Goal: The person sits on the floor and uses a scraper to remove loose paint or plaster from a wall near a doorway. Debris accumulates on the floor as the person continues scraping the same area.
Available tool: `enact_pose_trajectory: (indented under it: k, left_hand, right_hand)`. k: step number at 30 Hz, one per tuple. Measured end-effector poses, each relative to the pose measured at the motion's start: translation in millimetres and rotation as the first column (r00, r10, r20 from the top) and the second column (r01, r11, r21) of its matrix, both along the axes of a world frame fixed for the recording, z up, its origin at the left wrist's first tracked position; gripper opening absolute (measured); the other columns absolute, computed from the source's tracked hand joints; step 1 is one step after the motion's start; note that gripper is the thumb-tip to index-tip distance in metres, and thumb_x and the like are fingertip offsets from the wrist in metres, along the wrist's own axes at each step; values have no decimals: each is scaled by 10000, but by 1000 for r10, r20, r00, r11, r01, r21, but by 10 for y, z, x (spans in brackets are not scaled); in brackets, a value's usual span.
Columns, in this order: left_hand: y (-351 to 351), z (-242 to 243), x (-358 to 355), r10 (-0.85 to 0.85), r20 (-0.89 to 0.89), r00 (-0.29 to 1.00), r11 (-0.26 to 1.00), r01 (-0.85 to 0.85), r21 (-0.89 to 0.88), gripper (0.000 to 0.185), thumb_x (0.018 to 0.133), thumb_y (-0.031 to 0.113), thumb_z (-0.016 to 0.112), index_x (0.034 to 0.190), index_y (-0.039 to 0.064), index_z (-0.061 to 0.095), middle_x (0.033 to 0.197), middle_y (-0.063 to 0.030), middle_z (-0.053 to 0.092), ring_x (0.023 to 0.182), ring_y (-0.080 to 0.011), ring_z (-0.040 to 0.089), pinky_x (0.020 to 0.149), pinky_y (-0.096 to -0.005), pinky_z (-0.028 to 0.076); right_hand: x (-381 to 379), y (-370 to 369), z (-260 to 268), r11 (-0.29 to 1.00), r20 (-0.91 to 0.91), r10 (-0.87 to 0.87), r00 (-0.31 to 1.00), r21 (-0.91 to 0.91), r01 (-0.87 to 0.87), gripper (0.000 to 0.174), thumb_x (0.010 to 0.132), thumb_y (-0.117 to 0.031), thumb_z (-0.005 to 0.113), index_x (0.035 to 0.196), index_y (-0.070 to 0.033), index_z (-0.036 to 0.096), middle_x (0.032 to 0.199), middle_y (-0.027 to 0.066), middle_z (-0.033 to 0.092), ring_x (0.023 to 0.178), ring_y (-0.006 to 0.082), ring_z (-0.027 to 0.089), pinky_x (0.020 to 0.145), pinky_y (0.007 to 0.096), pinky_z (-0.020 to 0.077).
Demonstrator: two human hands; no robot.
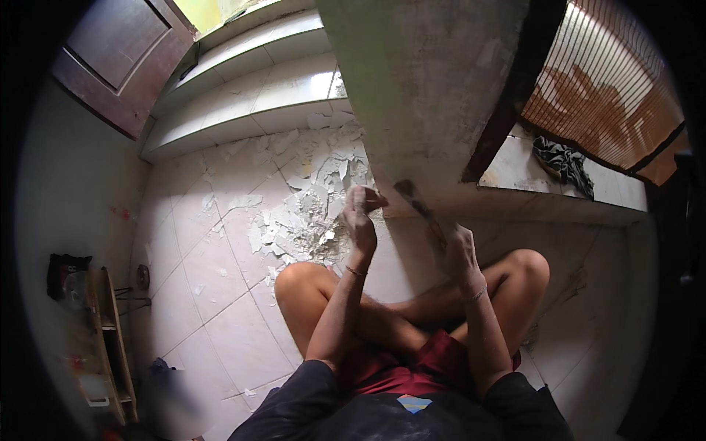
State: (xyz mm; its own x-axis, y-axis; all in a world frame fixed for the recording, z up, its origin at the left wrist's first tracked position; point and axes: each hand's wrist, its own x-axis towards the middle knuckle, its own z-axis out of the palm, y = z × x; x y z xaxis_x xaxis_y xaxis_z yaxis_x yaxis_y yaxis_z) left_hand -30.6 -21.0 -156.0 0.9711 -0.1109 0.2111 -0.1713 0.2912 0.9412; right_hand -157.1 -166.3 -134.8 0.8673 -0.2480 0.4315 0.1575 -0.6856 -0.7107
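My right hand grips a long hand tool with a dark end, blurred and angled up towards the lower wall. Its exact kind cannot be made out. To the left of it, my left hand is raised with curled fingers near the wall's bottom corner. Whether it holds something small is hidden by the fingers and blur. The painted wall before me is green on its left side and bare grey to the right. Beneath and left of my left hand lies a heap of pale paint flakes on the floor.
White tiled steps rise at the far left, below a dark wooden door. A wooden shelf stands along the left wall. Dark cloth lies on the tiled ledge at right. Flakes dot the tiled floor.
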Motion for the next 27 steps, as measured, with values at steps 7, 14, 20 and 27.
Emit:
enact_pose_trajectory:
  k: [7,14,20,27]
  left_hand:
    - [-222,-119,-371,-476,-209,854,878,476,-54,549,992,494,293,1037,16,559,970,-120,656,891,-179,610,812,-289,479]
    - [-324,-101,-272,-423,-206,882,883,452,126,639,990,533,209,972,17,584,909,-100,638,864,-172,583,816,-292,461]
    - [-295,-19,-197,-332,-185,925,928,355,110,653,988,536,242,886,16,622,819,-51,618,770,-136,562,719,-262,455]
    - [-230,67,-223,-363,-265,893,915,396,83,642,974,548,312,881,11,652,781,-21,616,706,-96,544,673,-240,441]
  right_hand:
    - [203,272,-208,954,59,73,996,286,-87,299,858,-79,537,1142,8,500,923,278,580,850,456,563,712,454,462]
    - [401,290,-372,982,249,-12,968,186,-36,322,865,-76,507,1170,29,492,1024,281,572,937,449,559,800,455,462]
    - [534,393,-292,946,255,46,966,300,-124,257,871,-80,498,1101,32,507,980,276,586,863,453,580,706,451,481]
    - [492,506,-250,926,205,-18,979,372,-60,208,872,-58,473,1058,28,510,851,268,598,778,451,594,628,449,483]
